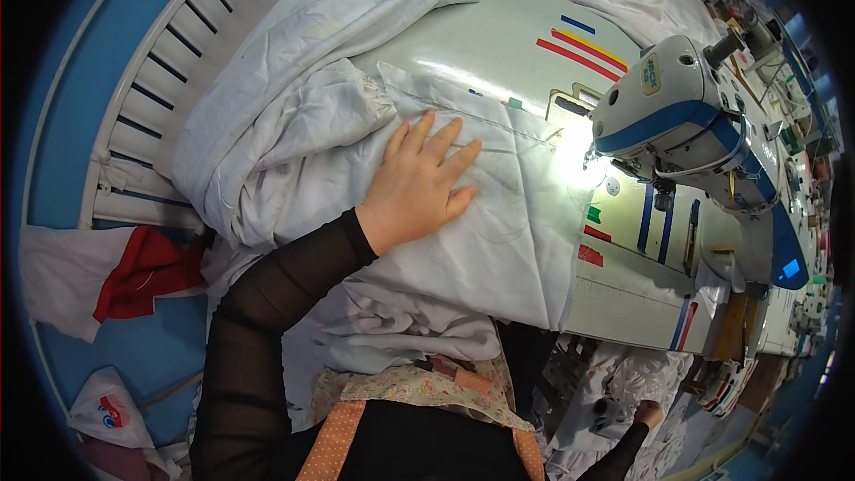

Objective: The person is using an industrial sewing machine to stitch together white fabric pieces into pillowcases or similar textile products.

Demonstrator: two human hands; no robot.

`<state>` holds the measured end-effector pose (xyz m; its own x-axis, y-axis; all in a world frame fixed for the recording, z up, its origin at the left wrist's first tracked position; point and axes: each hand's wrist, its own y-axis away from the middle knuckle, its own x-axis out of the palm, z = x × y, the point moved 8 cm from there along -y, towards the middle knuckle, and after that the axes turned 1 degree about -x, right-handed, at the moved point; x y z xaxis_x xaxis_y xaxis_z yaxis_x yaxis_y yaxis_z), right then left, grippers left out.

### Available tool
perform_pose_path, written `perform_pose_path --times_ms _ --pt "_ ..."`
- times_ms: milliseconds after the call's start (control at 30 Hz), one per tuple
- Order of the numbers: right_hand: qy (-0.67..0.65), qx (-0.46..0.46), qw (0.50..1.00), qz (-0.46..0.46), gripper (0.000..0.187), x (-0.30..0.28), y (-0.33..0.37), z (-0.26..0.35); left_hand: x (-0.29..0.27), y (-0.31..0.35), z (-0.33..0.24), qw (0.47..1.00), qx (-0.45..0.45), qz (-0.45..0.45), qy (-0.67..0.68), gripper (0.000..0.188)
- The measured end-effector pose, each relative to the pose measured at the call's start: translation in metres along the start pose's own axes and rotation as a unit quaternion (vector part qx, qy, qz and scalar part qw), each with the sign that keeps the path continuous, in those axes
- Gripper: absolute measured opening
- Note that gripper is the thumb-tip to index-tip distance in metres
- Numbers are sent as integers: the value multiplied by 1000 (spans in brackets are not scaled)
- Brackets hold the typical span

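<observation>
Head view shows the left hand lying flat, fingers spread, on white cloth that covers the frame's centre and part of the worktop. A sewing machine stands at upper right. At lower right, the right hand is near pale material; its grip cannot be told.

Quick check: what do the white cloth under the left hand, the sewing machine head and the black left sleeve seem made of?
White cloth: woven-looking fabric, perhaps cotton or a blend, faintly sheened; it drapes and creases. Sewing machine head: probably painted metal, maybe partly plastic; its white-and-blue shell looks rigid and smooth. Black left sleeve: sheer mesh, likely synthetic; the arm shows through.
</observation>
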<state>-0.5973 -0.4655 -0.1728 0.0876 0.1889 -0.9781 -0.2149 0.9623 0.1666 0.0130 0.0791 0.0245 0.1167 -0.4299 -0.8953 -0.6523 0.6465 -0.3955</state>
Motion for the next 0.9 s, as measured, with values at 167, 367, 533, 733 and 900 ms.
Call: perform_pose_path --times_ms 167,367,533,733,900 --pt "26 -153 981 -113 10 -10 14 24 0 2 -1 1000 5 -1 -6 53" --pt "47 -68 994 -71 12 0 10 5 0 1 -1 1000 6 6 -9 52" --pt "9 5 966 -260 17 -65 17 0 1 -1 -2 1000 9 17 -2 51" --pt "-511 -77 825 -227 13 -177 71 121 -24 -5 -24 990 59 26 124 49" --pt "-533 -334 772 88 6 -184 180 377 -31 -28 -148 800 132 139 568 63"
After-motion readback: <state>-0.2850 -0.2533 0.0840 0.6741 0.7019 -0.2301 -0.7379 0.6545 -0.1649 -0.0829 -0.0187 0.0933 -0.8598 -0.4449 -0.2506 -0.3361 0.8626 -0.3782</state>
